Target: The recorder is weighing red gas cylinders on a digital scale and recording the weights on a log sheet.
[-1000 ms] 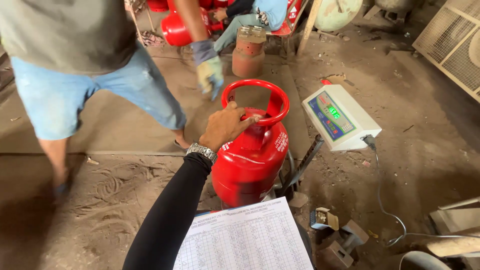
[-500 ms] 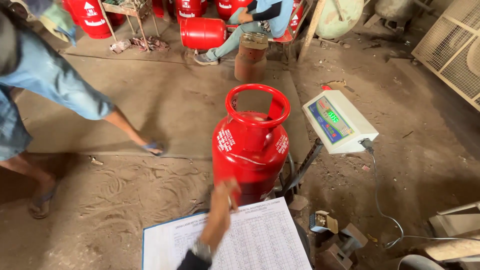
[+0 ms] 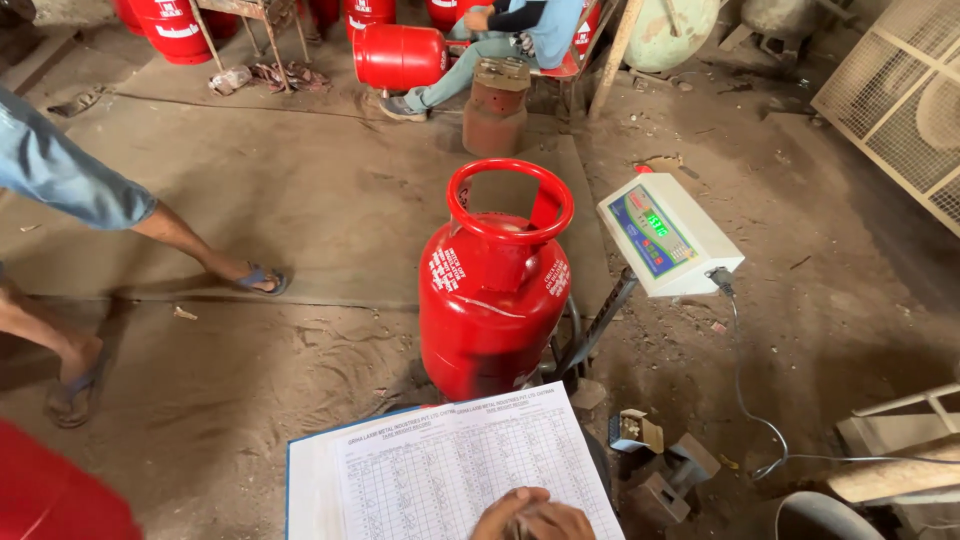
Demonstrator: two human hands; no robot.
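At the bottom edge, one hand (image 3: pixel 532 515), apparently the right, rests fingers curled on a white printed tally sheet on a blue clipboard (image 3: pixel 455 470); whether it pinches anything I cannot tell, and the other hand is out of sight. Just beyond the sheet a red steel gas cylinder with a ring handle (image 3: pixel 492 290) stands upright, beside a white digital scale display (image 3: pixel 668 235). A co-worker's sandalled foot (image 3: pixel 258 279) is planted well to the left.

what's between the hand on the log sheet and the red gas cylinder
In the head view only the printed log sheet on its blue board lies between the hand at the bottom edge and the red gas cylinder; nothing else sits there.
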